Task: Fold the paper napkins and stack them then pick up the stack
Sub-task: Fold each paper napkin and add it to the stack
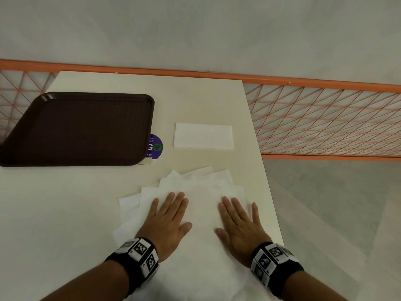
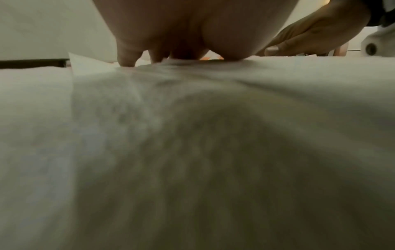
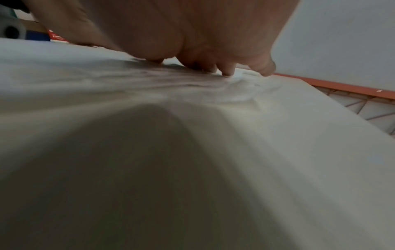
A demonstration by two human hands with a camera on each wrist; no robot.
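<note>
A loose pile of unfolded white paper napkins (image 1: 201,200) lies fanned out near the table's front right. My left hand (image 1: 168,218) rests flat on the pile's left part, fingers straight. My right hand (image 1: 240,222) lies flat on its right part, palm down. One folded napkin (image 1: 203,135) sits alone farther back, apart from the pile. In the left wrist view the napkin surface (image 2: 192,135) fills the frame under my left hand (image 2: 171,33), with the other hand at the upper right. The right wrist view shows my right hand (image 3: 192,33) on the napkins (image 3: 213,94).
A dark brown tray (image 1: 80,129) stands at the back left of the cream table (image 1: 65,203), partly covering a purple round sticker (image 1: 155,146). The table's right edge runs close to my right hand. An orange wire fence (image 1: 325,118) stands beyond the table.
</note>
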